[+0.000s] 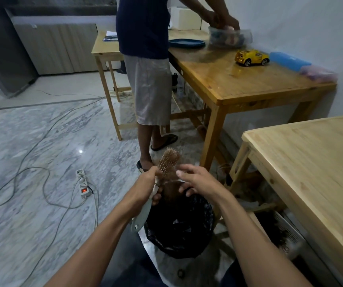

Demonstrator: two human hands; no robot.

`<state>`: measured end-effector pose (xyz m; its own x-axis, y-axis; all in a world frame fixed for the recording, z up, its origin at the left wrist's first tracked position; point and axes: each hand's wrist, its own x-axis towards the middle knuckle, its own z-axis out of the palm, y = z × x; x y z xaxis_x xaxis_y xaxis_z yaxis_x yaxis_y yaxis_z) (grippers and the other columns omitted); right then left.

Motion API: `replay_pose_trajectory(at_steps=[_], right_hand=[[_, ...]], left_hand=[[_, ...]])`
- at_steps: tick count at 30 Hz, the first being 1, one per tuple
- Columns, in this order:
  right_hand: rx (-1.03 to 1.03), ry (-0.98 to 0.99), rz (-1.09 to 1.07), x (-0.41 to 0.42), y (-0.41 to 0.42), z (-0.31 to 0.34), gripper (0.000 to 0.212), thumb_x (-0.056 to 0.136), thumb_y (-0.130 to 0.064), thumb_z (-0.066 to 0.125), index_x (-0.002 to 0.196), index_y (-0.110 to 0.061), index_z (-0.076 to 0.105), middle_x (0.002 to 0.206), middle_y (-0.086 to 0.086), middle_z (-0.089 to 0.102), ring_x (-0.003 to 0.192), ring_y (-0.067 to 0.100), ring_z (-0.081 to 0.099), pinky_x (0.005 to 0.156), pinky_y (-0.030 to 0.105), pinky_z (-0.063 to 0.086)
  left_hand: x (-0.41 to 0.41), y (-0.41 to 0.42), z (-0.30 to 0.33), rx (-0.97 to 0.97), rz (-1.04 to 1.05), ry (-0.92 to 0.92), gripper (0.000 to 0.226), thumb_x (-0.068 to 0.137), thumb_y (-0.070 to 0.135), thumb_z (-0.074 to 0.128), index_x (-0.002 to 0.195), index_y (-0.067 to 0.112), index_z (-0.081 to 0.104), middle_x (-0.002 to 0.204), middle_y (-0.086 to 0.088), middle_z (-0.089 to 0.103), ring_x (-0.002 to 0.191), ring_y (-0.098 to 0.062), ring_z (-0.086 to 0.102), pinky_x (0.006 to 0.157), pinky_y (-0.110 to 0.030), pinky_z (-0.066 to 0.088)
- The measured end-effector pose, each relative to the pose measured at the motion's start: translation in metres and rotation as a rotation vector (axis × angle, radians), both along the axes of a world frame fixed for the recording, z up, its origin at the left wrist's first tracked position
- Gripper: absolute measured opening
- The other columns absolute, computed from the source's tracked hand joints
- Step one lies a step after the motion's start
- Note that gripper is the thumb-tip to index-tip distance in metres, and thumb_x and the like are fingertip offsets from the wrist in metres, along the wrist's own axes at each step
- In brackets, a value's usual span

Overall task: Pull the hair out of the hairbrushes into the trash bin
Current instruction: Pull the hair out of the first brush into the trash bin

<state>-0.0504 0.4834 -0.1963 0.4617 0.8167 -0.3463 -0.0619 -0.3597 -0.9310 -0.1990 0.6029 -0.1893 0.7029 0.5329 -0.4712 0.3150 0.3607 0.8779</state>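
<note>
My left hand (149, 184) grips a pale hairbrush (167, 162) by the neck, its handle pointing back toward me and its bristled head tilted up and away. Brown hair (171, 188) hangs in a clump from the bristles. My right hand (195, 180) curls its fingers into this hair clump just below the brush head. Directly beneath stands the trash bin (180, 226), lined with a black bag.
A person in a dark shirt and grey shorts (148, 65) stands just beyond the bin at a wooden table (249, 83) with a yellow toy car (251, 56). A light wooden table (311, 162) is at my right. Cables and a power strip (82, 183) lie on the marble floor.
</note>
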Motion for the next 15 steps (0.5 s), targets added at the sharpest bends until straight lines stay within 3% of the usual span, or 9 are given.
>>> replay_pose_trajectory(at_steps=[1, 2, 4, 9, 13, 15], right_hand=[[0.002, -0.011, 0.004, -0.002, -0.002, -0.002, 0.014, 0.1, -0.026, 0.066, 0.11, -0.017, 0.069, 0.1, 0.005, 0.074, 0.065, 0.011, 0.068, 0.056, 0.023, 0.053], [0.007, -0.037, -0.004, -0.003, -0.003, -0.005, 0.012, 0.099, -0.026, 0.068, 0.094, -0.015, 0.071, 0.084, 0.002, 0.071, 0.06, 0.009, 0.064, 0.055, 0.021, 0.052], [0.026, -0.049, -0.053, -0.001, -0.007, -0.011, 0.025, 0.099, -0.026, 0.067, 0.079, -0.011, 0.069, 0.065, -0.002, 0.062, 0.052, 0.006, 0.055, 0.052, 0.018, 0.047], [0.05, -0.084, -0.09, 0.01, -0.016, -0.016, 0.033, 0.101, -0.023, 0.065, 0.07, -0.015, 0.069, 0.058, -0.006, 0.058, 0.048, 0.004, 0.048, 0.048, 0.017, 0.041], [0.035, -0.103, -0.113, 0.009, -0.017, -0.014, 0.03, 0.101, -0.024, 0.065, 0.073, -0.015, 0.07, 0.06, -0.004, 0.058, 0.05, 0.008, 0.049, 0.049, 0.02, 0.042], [-0.018, -0.168, -0.113, 0.006, -0.015, -0.009, 0.019, 0.102, -0.032, 0.063, 0.094, -0.017, 0.072, 0.073, -0.005, 0.061, 0.059, 0.013, 0.054, 0.053, 0.025, 0.046]], left_hand=[[0.001, 0.002, -0.001, -0.003, 0.032, 0.007, 0.034, 0.089, 0.044, 0.053, 0.082, 0.011, 0.046, 0.062, -0.005, 0.042, 0.041, -0.015, 0.035, 0.045, -0.025, 0.028], [0.001, 0.004, -0.002, -0.009, 0.072, 0.011, 0.04, 0.094, 0.05, 0.051, 0.088, 0.01, 0.048, 0.062, -0.005, 0.041, 0.04, -0.014, 0.035, 0.043, -0.024, 0.028], [0.0, 0.01, -0.007, -0.027, 0.143, 0.026, 0.044, 0.101, 0.053, 0.044, 0.103, 0.009, 0.049, 0.062, -0.004, 0.041, 0.038, -0.013, 0.033, 0.04, -0.021, 0.027], [-0.005, 0.019, -0.023, -0.026, 0.272, 0.05, 0.056, 0.104, 0.054, 0.037, 0.136, 0.009, 0.045, 0.059, -0.004, 0.039, 0.038, -0.013, 0.032, 0.04, -0.022, 0.026], [-0.004, 0.02, -0.03, 0.095, 0.276, 0.078, 0.043, 0.105, 0.054, 0.033, 0.122, 0.016, 0.047, 0.06, -0.002, 0.033, 0.043, -0.015, 0.029, 0.047, -0.027, 0.023], [-0.002, 0.018, -0.033, 0.212, 0.219, 0.079, 0.046, 0.105, 0.054, 0.031, 0.11, 0.014, 0.053, 0.058, 0.001, 0.031, 0.044, -0.014, 0.029, 0.048, -0.028, 0.023]])
